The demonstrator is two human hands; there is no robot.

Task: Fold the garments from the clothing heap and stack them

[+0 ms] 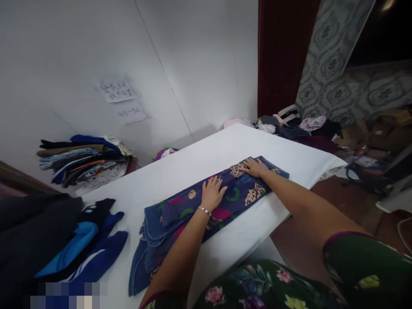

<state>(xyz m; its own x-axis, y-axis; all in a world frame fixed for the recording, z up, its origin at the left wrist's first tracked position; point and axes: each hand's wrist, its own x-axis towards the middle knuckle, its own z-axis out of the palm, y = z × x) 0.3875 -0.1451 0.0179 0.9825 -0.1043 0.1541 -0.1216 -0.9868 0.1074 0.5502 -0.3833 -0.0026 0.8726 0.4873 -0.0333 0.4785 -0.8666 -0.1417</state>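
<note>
A folded blue denim garment [231,195] with a print of magenta, green and tan shapes lies lengthwise on the white-covered table [199,171]. Flat on its middle rests my left hand [213,194], fingers spread, with a bracelet at the wrist. Farther right, my right hand [255,167] presses on the cloth near the garment's far end, its fingers stretched out. Neither hand grips anything. At the near left end, stitched denim edges stick out in uneven layers. My left forearm covers part of that end.
A stack of folded clothes [86,161] stands at the left by the wall. Closer in are dark and blue clothes [93,253] in a pile. Mixed clothes [289,124] lie beyond the table's far end, with cardboard boxes [383,133] at right. Handwritten papers [119,90] hang on the wall.
</note>
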